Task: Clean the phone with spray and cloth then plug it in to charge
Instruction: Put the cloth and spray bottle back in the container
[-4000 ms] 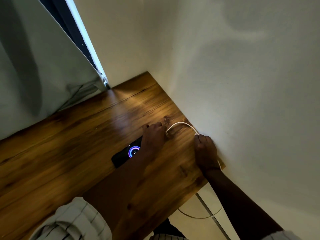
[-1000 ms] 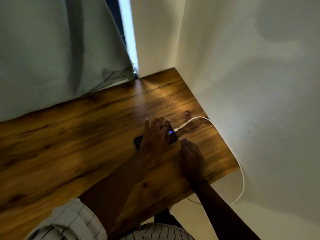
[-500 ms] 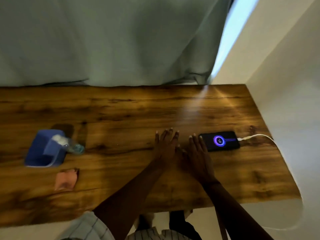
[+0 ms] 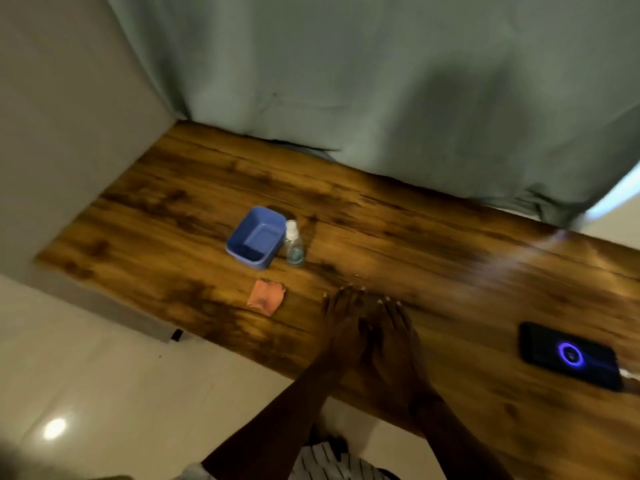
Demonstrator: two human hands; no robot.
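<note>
Both hands empty. Left hand (image 4: 343,322) and right hand (image 4: 393,336) lie palm-down on the table (image 4: 450,268), side by side, fingers straight and pointing away from me. They hold nothing. The inner edges look to be touching, but the frame is blurred and I cannot confirm it.

Phone (image 4: 568,355): flat on the table, well to the right of my hands, near the front edge. Screen up and lit, with a purple ring glowing on it. A white cable (image 4: 633,374) meets its right end at the border of the view. The connector itself is too blurred to inspect.

Cleaning kit: spray bottle (image 4: 293,245) upright, just beside the right wall of the blue tub (image 4: 247,259). The pink cloth (image 4: 266,296) is crumpled in front of them, to the left of my left hand and apart from it. None of these is in hand. A grey-green curtain (image 4: 381,98) hangs along the back edge.

Judgement on step: the glowing ring and attached cable read as charging under way, so plugging in looks done. Whether the wipe-down was adequate I cannot judge from this view. I take this as the end-of-task rest pose.

Next move, if any: very little. Keep hands off the phone and avoid snagging the cable. If verification is wanted, look directly at the connector and the screen.
</note>
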